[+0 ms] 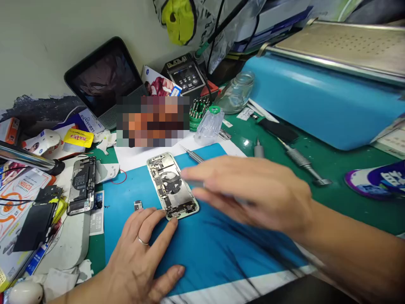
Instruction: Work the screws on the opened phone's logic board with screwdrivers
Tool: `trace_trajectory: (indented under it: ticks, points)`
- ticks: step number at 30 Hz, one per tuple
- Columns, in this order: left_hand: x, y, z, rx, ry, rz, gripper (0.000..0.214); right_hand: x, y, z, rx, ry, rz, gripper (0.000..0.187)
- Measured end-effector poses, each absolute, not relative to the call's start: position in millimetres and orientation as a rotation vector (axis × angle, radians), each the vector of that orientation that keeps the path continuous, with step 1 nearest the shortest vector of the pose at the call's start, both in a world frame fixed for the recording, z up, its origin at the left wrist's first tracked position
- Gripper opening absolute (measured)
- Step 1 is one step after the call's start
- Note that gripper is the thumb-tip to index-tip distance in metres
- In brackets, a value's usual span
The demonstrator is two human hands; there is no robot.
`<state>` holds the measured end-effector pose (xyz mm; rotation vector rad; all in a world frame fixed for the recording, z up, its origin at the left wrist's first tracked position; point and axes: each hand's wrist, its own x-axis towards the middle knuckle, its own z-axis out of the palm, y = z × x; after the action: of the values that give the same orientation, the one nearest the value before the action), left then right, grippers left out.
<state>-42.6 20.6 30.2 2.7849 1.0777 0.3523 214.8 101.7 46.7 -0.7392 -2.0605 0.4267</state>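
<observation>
An opened phone housing [173, 185] lies face up on the blue mat [126, 249], its circuit board and inner parts exposed. My left hand [144, 245] rests low on the mat with fingers apart and thumb stretched out; its fingertips touch the housing's bottom edge. Over the housing's right side hovers my right hand [253, 192], blurred by motion. Its fingers are closed round a slim grey tool [198, 183], mostly hidden, whose kind I cannot make out. Beyond my left fingertips lies a small metal phone part [138, 205].
At the left, a removed phone screen assembly [82, 183] leans on clutter. A screwdriver [192, 154] lies on the mat's far edge. Behind stand a bit holder [198, 113], a clear bottle [210, 126], a glass jar [236, 93] and a display [106, 80].
</observation>
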Motion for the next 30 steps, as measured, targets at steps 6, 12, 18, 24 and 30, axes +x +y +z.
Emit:
trace_trajectory:
  ticks: [6,12,18,24,30]
  points:
    - [-41,21,36,2.759,1.062,0.363,0.055,217,127,39,-0.851,-1.993,-0.033,0.012]
    - [-41,17,34,2.727,1.066,0.345,0.057,216,133,33,-0.889,-2.075,0.008,0.006]
    - [-42,15,31,2.738,1.101,0.236,0.059,217,137,28,-0.944,-2.137,0.027,0.009]
    - [-43,15,29,2.756,1.096,0.231,0.060,215,137,28,-0.982,-2.159,-0.058,0.006]
    - [-42,15,29,2.736,1.092,0.216,0.061,210,125,32,-0.942,-1.888,0.210,0.025]
